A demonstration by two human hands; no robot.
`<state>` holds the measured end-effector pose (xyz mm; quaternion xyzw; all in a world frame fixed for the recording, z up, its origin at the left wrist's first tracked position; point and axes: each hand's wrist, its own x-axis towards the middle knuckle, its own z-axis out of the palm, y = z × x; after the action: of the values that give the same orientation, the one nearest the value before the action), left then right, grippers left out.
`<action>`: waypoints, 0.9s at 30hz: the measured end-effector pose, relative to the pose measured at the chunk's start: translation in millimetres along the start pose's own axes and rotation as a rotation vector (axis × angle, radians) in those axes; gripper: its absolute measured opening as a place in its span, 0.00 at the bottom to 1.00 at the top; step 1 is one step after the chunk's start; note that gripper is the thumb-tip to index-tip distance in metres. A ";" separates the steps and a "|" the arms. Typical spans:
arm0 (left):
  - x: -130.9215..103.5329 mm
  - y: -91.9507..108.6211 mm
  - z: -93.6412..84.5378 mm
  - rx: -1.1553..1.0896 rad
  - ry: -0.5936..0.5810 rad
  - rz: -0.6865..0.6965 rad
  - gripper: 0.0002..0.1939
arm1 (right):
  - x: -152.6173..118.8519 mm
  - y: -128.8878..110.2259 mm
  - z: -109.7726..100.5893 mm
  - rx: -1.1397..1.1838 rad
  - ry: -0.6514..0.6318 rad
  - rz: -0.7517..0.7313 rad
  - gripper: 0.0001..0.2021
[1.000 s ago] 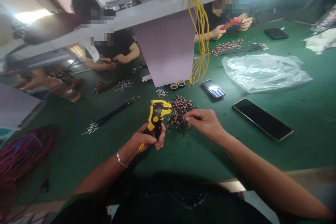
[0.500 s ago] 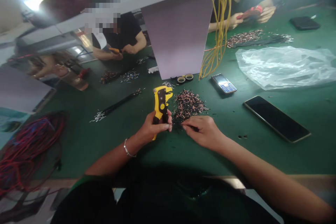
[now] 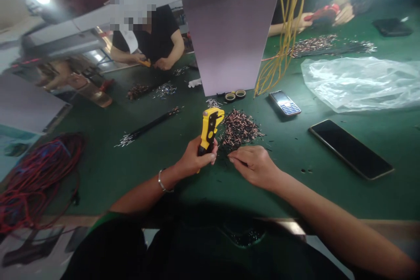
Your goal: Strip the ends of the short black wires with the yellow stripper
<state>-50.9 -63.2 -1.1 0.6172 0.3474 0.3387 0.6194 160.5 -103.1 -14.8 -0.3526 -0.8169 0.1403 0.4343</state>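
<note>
**Wire stripper in the left hand, its mouth facing over to the right-hand side**

The left hand [image 3: 193, 157] is wrapped round the handles of the yellow and black wire stripper [image 3: 210, 129]. From that grip the tool's long axis runs away from the person, leaning a little to the right, with the head at the far end and its mouth facing right.

Just beside the head, on its right, lies a loose pile of short wire bits [image 3: 241, 127], copper and black. The right hand [image 3: 259, 168] is at the near edge of this pile, its thumb and forefinger pressed together and aimed at the left hand. Whether a thin piece is pinched there is too small to tell. The two hands are near each other but apart, and the right is nearer the pile.

Further out on the bench [image 3: 108, 175], left of the tool, a bundle of black wires [image 3: 151, 123] lies slantwise, silvery ends nearer the person. To the right of the pile are a keypad phone [image 3: 285, 103] and a large flat phone [image 3: 351, 148].
</note>
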 end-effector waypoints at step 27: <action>4.8 -1.7 -19.1 -0.446 -0.383 -0.107 0.27 | 13.4 1.1 -25.3 0.017 0.262 0.467 0.12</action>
<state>-64.6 -49.0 -2.8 0.4992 0.1734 0.2509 0.8110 176.4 -94.9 7.5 -0.5429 -0.6492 0.1966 0.4951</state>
